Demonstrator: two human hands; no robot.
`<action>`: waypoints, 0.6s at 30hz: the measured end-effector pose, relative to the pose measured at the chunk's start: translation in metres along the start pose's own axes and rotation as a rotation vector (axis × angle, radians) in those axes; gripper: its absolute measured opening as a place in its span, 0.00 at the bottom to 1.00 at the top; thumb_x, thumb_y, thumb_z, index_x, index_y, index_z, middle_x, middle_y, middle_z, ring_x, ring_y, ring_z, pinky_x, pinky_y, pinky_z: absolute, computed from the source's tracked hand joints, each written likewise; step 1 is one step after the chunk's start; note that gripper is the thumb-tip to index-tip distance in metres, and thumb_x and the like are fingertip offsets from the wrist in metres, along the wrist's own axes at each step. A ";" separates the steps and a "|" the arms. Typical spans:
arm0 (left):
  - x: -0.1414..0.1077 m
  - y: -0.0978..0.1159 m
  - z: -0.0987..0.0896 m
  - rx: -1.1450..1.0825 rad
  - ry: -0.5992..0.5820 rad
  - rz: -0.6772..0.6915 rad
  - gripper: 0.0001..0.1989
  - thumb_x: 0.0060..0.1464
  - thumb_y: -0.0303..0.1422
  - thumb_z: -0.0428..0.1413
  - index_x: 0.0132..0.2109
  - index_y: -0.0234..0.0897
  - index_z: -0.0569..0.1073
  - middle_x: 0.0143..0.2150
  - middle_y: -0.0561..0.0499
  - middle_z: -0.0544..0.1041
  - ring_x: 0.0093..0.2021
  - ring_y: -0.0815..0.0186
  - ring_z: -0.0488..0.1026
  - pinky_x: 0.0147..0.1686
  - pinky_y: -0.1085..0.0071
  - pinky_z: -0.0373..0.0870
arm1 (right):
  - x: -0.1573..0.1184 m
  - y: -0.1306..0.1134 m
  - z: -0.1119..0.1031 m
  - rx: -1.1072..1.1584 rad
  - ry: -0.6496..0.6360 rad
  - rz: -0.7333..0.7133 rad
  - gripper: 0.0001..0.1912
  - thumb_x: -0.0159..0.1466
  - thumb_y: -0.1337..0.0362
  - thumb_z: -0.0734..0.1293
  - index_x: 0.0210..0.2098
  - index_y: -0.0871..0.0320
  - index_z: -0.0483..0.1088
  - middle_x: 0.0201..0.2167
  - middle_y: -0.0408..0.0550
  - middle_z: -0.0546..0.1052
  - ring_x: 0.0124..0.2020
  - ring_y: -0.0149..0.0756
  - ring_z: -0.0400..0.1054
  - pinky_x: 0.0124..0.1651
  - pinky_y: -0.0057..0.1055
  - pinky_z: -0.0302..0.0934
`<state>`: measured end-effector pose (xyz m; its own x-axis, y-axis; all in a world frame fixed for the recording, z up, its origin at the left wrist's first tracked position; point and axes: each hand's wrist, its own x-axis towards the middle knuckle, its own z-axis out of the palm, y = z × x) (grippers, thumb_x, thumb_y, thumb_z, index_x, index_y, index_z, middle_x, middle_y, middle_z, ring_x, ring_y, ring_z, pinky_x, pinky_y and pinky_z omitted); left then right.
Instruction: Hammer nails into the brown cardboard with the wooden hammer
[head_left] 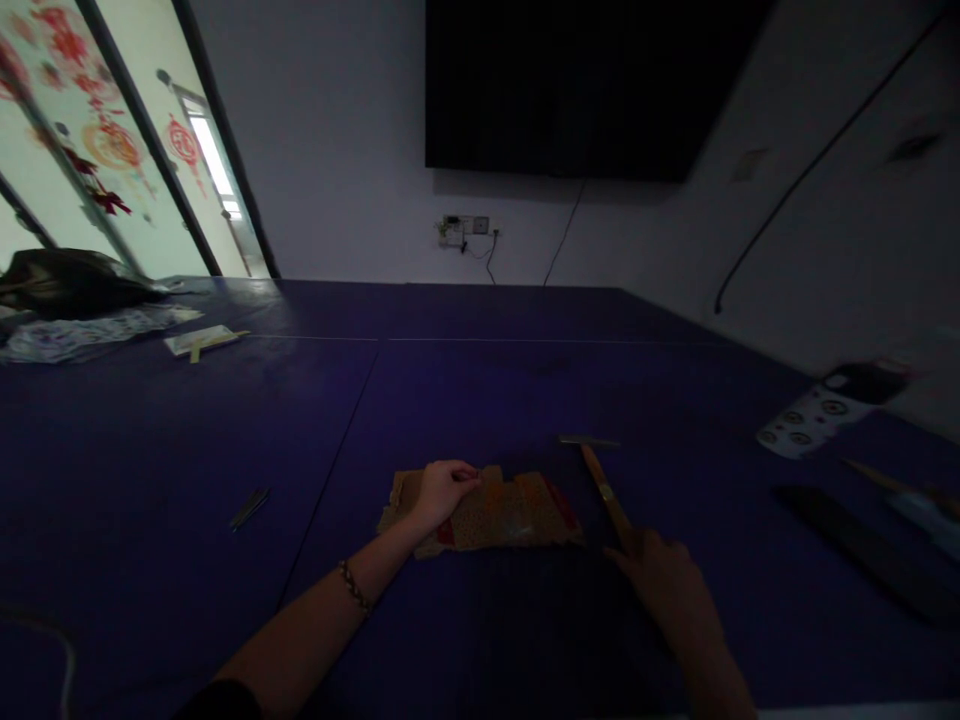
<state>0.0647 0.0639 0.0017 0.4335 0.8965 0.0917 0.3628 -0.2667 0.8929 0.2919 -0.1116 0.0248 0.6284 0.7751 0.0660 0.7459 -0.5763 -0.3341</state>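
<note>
A torn piece of brown cardboard (517, 525) with red and orange patches lies flat on the dark blue tabletop. My left hand (444, 490) rests over its left half, thumb and fingertips pinched together near the upper edge. Whatever sits in that pinch is too small and dark to make out. To the right of the cardboard is a hammer (606, 492) with a wooden handle and a narrow metal head. Around the lower end of its handle my right hand (664, 580) is closed, with the hammer head pointing away from me, low over the tabletop.
Several thin metal pieces, perhaps nails (250, 509), lie left of the cardboard. At right are a long dark object (855, 535) and an eye-patterned pouch (806, 420). A white item (201, 341) and a black bag (71, 283) sit far left.
</note>
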 end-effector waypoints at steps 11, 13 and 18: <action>0.003 -0.001 0.000 0.009 -0.008 0.016 0.04 0.44 0.28 0.58 0.29 0.33 0.77 0.28 0.51 0.78 0.29 0.67 0.73 0.29 0.74 0.66 | 0.031 -0.008 -0.019 0.536 -0.273 0.217 0.10 0.53 0.65 0.62 0.16 0.55 0.63 0.20 0.49 0.72 0.26 0.39 0.69 0.30 0.32 0.62; 0.004 -0.001 0.000 0.003 -0.009 0.020 0.04 0.44 0.28 0.58 0.29 0.33 0.77 0.28 0.51 0.78 0.29 0.67 0.73 0.29 0.75 0.66 | 0.034 -0.016 -0.027 0.733 -0.314 0.217 0.07 0.53 0.66 0.59 0.20 0.56 0.66 0.22 0.47 0.73 0.21 0.31 0.67 0.26 0.28 0.61; 0.005 -0.002 0.002 -0.007 0.006 0.011 0.03 0.43 0.28 0.59 0.29 0.34 0.77 0.28 0.51 0.78 0.29 0.67 0.74 0.29 0.74 0.67 | 0.010 -0.038 -0.024 0.961 -0.293 0.194 0.05 0.49 0.63 0.63 0.22 0.56 0.61 0.12 0.35 0.63 0.09 0.23 0.50 0.14 0.24 0.50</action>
<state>0.0677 0.0680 -0.0004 0.4327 0.8955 0.1045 0.3523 -0.2746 0.8947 0.2751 -0.0880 0.0613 0.5441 0.7981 -0.2589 0.0637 -0.3470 -0.9357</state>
